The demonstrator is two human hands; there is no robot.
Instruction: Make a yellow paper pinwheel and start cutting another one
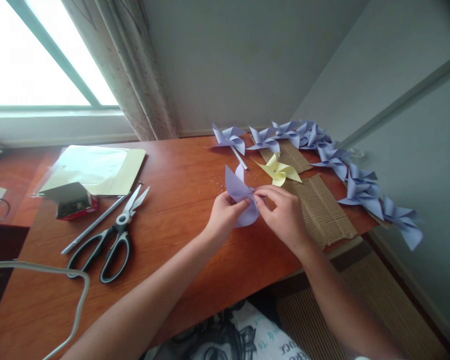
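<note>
Both hands hold a purple paper pinwheel (242, 197) over the table (180, 235). The left hand (225, 212) pinches its edge with closed fingers. The right hand (285, 212) pinches its middle with the fingertips. A yellow pinwheel (279, 171) lies just past the fingers. Scissors (114, 237) lie far left.

A home room: curtained window (41, 55); wooden desk (180, 240); paper pinwheels (337, 160).

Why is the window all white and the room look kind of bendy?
In the head view, daylight overexposes the window, so nothing outside shows; the wide lens bends the wall edges and darkens the top right corner; the left hand and right hand holding the purple paper look sharp, with a soft shadow beneath.
</note>
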